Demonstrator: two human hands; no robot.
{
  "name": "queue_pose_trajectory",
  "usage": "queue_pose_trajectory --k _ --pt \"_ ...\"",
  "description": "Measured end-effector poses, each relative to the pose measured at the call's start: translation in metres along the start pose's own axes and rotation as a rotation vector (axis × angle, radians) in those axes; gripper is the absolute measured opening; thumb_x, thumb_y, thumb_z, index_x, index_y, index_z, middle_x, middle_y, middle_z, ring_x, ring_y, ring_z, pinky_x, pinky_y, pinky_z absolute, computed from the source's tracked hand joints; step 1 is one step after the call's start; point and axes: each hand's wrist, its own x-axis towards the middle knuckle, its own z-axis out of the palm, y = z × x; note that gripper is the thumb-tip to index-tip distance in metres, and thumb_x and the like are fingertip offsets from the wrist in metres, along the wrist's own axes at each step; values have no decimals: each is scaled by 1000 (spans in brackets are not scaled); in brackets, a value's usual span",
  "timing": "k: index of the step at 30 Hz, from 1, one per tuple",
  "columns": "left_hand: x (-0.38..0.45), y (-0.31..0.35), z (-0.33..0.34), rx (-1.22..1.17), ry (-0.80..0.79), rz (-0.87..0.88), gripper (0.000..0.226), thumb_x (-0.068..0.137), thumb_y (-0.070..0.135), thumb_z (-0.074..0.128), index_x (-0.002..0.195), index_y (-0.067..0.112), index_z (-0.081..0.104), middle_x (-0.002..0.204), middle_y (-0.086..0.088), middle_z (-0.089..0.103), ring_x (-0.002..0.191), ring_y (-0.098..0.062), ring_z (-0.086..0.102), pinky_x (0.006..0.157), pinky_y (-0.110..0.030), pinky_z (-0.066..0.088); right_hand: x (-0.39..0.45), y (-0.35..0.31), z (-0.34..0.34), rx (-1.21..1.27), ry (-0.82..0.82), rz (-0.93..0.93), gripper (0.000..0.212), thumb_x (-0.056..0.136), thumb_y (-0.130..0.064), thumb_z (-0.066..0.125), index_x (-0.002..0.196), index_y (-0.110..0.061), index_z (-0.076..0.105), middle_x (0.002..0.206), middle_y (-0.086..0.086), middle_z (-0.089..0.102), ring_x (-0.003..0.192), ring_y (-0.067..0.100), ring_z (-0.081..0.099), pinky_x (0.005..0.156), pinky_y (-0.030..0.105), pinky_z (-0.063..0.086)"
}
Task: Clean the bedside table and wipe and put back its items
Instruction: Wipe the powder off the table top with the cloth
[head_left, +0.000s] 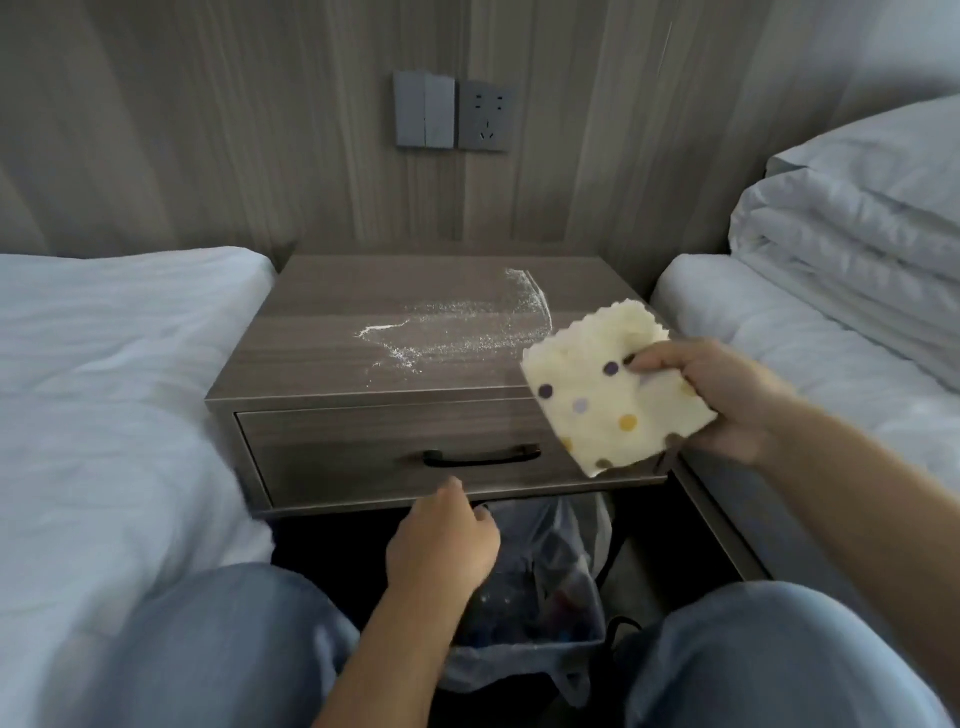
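A wood-grain bedside table (322, 364) stands between two white-sheeted beds, its top smeared with a scatter of white powder (457, 325) across the middle and back right. The right hand (722, 395) pinches a cream polka-dot cloth (613, 389) between thumb and fingers, holding it in the air over the table's front right corner, clear of the surface. The left hand (441, 540) hangs low in front of the closed drawer, just under its black handle (480, 457), fingers loosely curled and holding nothing, above a bin lined with a clear plastic bag (540, 587) that sits between the person's knees. Folded white bedding (852, 249) lies on the right bed, and a grey switch and socket (452, 117) sit on the panelled wall behind
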Motion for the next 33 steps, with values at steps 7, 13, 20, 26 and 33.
queue_pose_trajectory --k 7,13,20,26,33 --pt "16 36 -83 -426 491 536 25 89 16 53 108 29 64 88 16 72 77 -3 68 74 -33 57 68 -71 -10 -520 574 -460 18 86 -15 52 83 -1 63 79 11 62 70 24 56 58 28 47" --pt "71 33 -96 -596 730 589 38 93 8 48 128 20 53 122 10 63 114 -1 58 93 -29 51 164 -73 1 -1070 677 -364 34 92 -28 43 102 -1 61 105 22 64 99 41 59 73 37 44" --pt "109 45 -104 -492 700 587 38 93 14 49 129 23 54 123 20 52 119 -4 50 97 -29 46 239 -64 38 -1227 391 -137 35 95 -15 44 125 -1 55 132 22 52 125 38 47 100 41 39" --pt "117 54 -107 -391 656 686 31 85 17 48 111 23 63 121 16 55 113 -5 52 89 -20 44 313 -76 26 -1186 132 -247 35 91 -51 26 107 -55 57 137 -11 51 125 26 47 106 54 33" --pt "120 51 -116 -403 680 674 30 81 18 46 102 23 66 105 17 62 92 -3 57 79 -21 48 267 -81 63 -1027 -43 -366 53 70 -52 51 118 -33 65 141 3 52 129 26 46 113 49 28"
